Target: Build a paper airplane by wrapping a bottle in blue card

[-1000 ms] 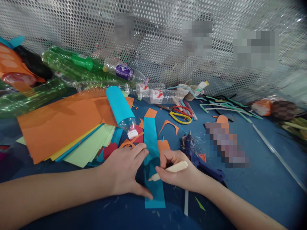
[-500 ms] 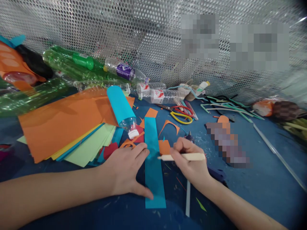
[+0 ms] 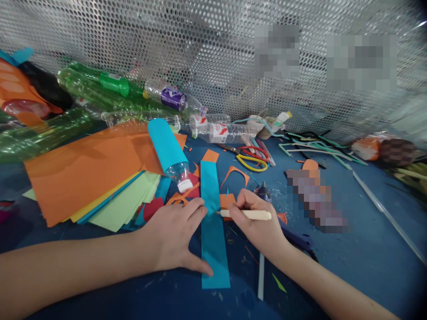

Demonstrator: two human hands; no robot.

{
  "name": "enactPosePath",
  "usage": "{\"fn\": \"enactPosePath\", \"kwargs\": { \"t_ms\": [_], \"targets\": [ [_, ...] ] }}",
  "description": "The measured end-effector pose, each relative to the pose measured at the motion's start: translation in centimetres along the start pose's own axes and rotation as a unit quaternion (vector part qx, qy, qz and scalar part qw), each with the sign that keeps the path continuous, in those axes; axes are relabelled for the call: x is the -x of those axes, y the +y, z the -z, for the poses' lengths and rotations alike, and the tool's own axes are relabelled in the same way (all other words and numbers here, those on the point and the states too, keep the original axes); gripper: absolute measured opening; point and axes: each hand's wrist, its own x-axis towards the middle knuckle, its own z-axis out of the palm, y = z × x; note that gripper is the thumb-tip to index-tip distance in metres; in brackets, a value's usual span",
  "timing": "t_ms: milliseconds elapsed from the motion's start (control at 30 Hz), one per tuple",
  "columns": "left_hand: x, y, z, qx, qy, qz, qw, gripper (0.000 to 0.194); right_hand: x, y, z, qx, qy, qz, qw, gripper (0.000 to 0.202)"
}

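A long strip of blue paper (image 3: 215,249) lies flat on the dark blue table in front of me. My left hand (image 3: 176,235) rests on its left edge with thumb and fingers spread. My right hand (image 3: 256,222) grips a cream-coloured pen (image 3: 255,215), its tip at the strip's right edge near the middle. Just beyond my left hand lies a clear plastic bottle (image 3: 178,172) wrapped in blue paper, its white cap toward me. Orange paper scraps (image 3: 227,203) are scattered around the strip.
Orange sheets (image 3: 83,164) and other coloured paper are piled at left. Green bottles (image 3: 100,95) and clear bottles (image 3: 230,132) line the perforated metal screen (image 3: 213,53). Scissors (image 3: 251,162) with red and yellow handles lie beyond the strip. A glue gun (image 3: 296,238) sits beside my right wrist.
My right hand has shifted slightly left and up with the pen, whose tip has moved a little along the strip's edge. My left hand stays in place on the paper.
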Motion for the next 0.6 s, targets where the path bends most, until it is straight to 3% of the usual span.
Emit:
{"fn": "enactPosePath", "kwargs": {
  "t_ms": [367,600],
  "targets": [
    [0.05,-0.07,-0.11,-0.009,-0.011,0.007,1.0,0.098,0.14,-0.53,0.42,-0.002,-0.014,0.038,0.999,0.027],
    [-0.07,0.0,0.12,-0.003,-0.008,0.005,1.0,0.095,0.6,-0.31,0.39,-0.023,-0.094,0.053,0.994,0.029]
  ]
}}
